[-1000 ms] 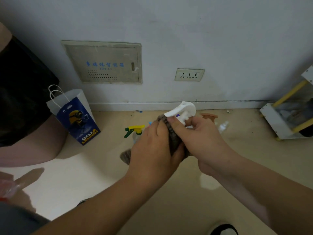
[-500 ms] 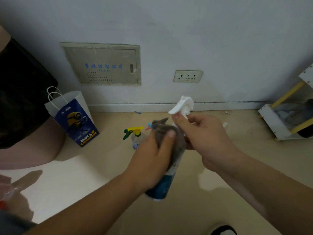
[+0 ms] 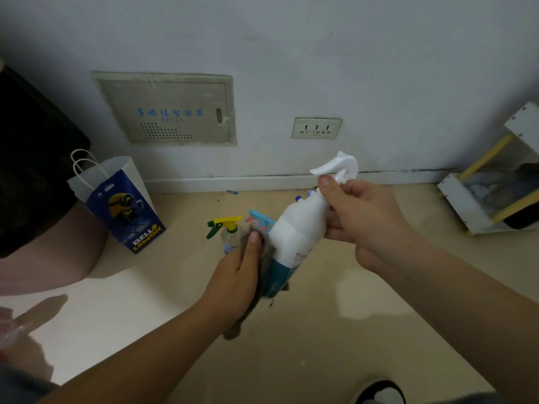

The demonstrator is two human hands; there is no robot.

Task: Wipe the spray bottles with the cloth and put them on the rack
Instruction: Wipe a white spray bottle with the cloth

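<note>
1. closest to the camera, right at the bottom edge, the toe of a black shoe (image 3: pixel 379 393) sits on the beige floor (image 3: pixel 320 345)
2. left hand (image 3: pixel 233 275) is wrapped around a grey cloth (image 3: pixel 267 259), thumb on top, pressing it against the lower left side of the bottle; a tail of the cloth hangs down under the wrist
3. the white spray bottle (image 3: pixel 297 228) is up in the air between both hands, tilted, blue bottom end toward the camera and head up to the right
4. right hand (image 3: pixel 367 223) grips the bottle by the neck, thumb pointing up just under the white trigger head (image 3: pixel 338 166)
5. on the floor behind the hands: a yellow-and-green trigger bottle (image 3: pixel 226 228), and just beside it a light blue trigger bottle (image 3: pixel 261 218), mostly hidden by the cloth
6. further left a blue and white paper bag (image 3: pixel 122 205) stands upright near the wall
7. the rack (image 3: pixel 460 199) is way off at the right edge, white with yellow bars, well apart from the held bottle; can't tell what's in it
8. on the wall (image 3: pixel 379 68): a metal panel (image 3: pixel 166 109) with blue lettering and a socket (image 3: pixel 316 128) to its right
</note>
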